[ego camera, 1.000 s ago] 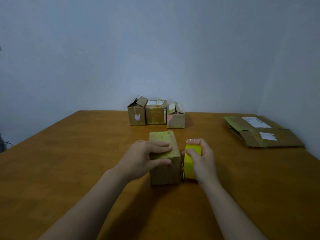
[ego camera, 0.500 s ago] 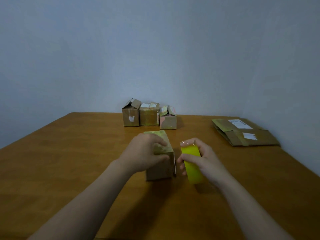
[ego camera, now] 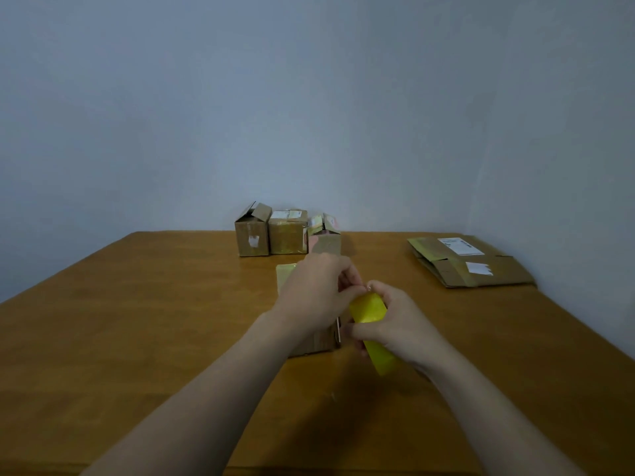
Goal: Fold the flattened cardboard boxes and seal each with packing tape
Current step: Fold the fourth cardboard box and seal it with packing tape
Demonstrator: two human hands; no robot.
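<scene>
A small cardboard box [ego camera: 314, 343] with yellow-green tape on its top stands on the wooden table [ego camera: 137, 321] in front of me, mostly hidden behind my left hand. My right hand [ego camera: 395, 324] grips a yellow roll of packing tape [ego camera: 372, 333], lifted and tilted just right of the box. My left hand [ego camera: 318, 292] hovers over the box's right side, and its fingertips pinch at the top of the roll beside my right thumb. Whether it holds the tape's end cannot be told.
Three small folded boxes [ego camera: 287, 231] stand in a row at the table's far edge near the wall. A stack of flattened cardboard boxes [ego camera: 470, 262] with white labels lies at the far right, close to the side wall.
My left hand left the box top and moved right to the tape roll. My right hand lifted the roll off the table and tilted it.
</scene>
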